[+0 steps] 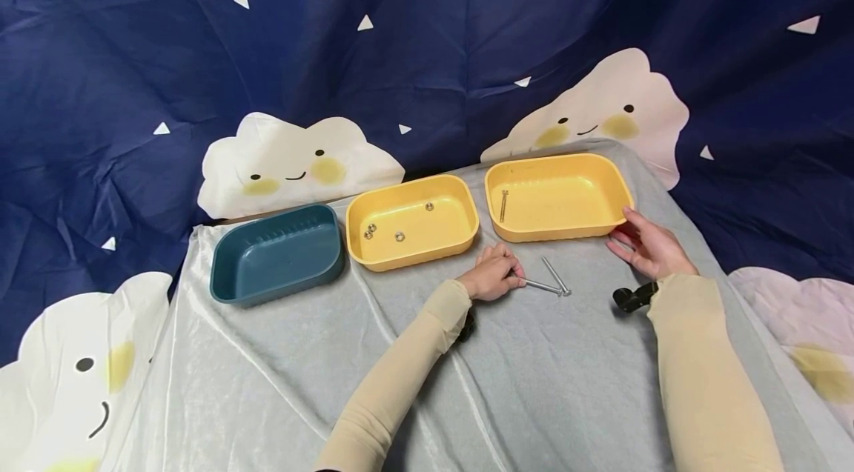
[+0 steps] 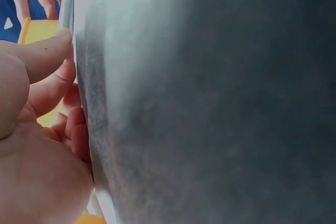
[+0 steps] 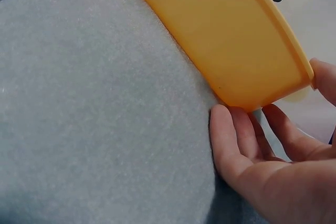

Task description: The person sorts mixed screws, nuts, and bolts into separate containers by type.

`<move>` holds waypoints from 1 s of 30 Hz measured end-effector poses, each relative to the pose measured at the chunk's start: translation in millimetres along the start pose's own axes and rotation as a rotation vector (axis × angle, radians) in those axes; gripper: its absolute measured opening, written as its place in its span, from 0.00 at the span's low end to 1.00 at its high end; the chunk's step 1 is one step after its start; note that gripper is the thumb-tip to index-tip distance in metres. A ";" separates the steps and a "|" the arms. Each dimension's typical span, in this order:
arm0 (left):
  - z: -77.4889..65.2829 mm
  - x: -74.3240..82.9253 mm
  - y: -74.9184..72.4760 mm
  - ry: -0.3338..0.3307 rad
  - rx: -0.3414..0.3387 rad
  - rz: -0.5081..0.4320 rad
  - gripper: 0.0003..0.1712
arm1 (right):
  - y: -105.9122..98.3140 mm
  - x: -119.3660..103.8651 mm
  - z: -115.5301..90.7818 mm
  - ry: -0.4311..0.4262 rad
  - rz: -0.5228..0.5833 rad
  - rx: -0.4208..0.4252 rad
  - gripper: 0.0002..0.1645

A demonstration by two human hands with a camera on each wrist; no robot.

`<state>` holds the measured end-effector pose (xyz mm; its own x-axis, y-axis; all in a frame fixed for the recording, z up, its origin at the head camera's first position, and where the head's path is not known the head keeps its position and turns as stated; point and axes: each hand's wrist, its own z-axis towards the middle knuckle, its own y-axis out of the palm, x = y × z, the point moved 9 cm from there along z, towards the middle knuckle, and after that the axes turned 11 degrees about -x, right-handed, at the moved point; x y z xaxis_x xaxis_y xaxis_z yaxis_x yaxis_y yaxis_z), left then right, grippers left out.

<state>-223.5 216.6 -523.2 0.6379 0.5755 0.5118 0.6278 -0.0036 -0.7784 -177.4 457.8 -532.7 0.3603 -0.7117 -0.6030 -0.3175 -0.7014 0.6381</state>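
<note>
My left hand [image 1: 494, 273] pinches the end of a long silver bolt [image 1: 542, 285] between thumb and fingers, low over the cloth. A second long bolt [image 1: 555, 274] lies beside it, their heads close together. In the left wrist view the pinched bolt [image 2: 67, 3] sticks up past my thumb. On the right, my right hand [image 1: 654, 246] holds the near right corner of a yellow tray [image 1: 560, 233], thumb at the rim and fingers at the bottom edge. The right wrist view shows these fingers [image 3: 224, 135] against the tray's base. Inside that tray lie thin bolts [image 1: 503, 207] at the left.
A middle yellow tray [image 1: 414, 258] holds several nuts [image 1: 399, 236]. Left of it stands a dark teal tray [image 1: 280, 287]. Grey cloth [image 1: 534, 383] covers the table, with some folds. A dark blue curtain [image 1: 427, 50] with clouds hangs behind.
</note>
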 end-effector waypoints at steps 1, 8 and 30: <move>-0.4 0.1 0.3 0.002 0.001 0.000 0.10 | -0.2 0.2 -0.1 0.000 -0.002 0.001 0.19; -3.1 3.2 -0.3 0.018 0.035 0.008 0.09 | -1.5 0.6 0.2 -0.003 -0.008 0.005 0.19; -15.1 8.5 -17.7 0.144 0.247 -0.042 0.09 | 2.9 -0.7 1.8 -0.035 0.011 -0.074 0.12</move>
<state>-222.4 209.2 -499.5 0.6816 0.4492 0.5776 0.5380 0.2274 -0.8117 -180.1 456.1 -531.3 0.3258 -0.7212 -0.6113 -0.2553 -0.6897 0.6776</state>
